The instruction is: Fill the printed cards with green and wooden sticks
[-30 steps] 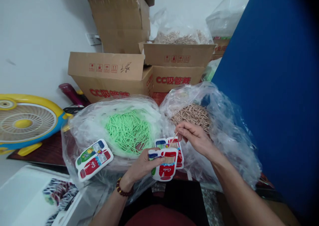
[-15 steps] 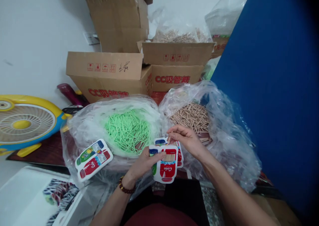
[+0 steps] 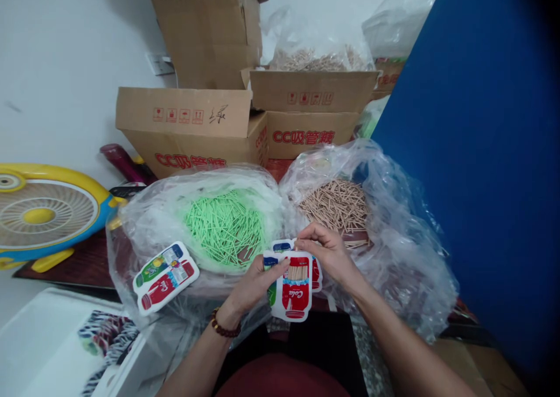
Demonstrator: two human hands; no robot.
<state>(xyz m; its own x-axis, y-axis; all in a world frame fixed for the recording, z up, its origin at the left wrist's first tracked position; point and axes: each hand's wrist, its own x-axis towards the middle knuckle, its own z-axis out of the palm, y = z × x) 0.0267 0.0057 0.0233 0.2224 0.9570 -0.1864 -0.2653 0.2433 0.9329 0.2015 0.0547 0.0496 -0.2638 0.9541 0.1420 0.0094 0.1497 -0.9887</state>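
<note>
My left hand [image 3: 250,285] grips a white-edged Cola packet [image 3: 296,299], thumb across its front, with brown sticks showing through its window. At the packet's upper edge, the closed fingertips of my right hand [image 3: 331,256] pinch a thin brown stick, mostly hidden. Behind the held packet, part of a second packet [image 3: 282,245] shows. Beyond my right hand is a pile of brown sticks [image 3: 336,206] in a clear plastic bag [image 3: 402,263]. Left of it, green sticks [image 3: 223,227] fill another clear bag [image 3: 151,210]. One more packet [image 3: 166,277] lies on that bag's near left side.
Cardboard boxes [image 3: 188,143] stand along the back, one with a bag of brown sticks [image 3: 321,59] on top. A yellow and blue fan [image 3: 44,216] is at left, above a white bin [image 3: 39,338]. A blue panel [image 3: 472,152] closes off the right.
My right fingertips have lowered slightly to the packet's upper edge, and less of the brown stick shows between them. My left hand keeps its hold on the packet.
</note>
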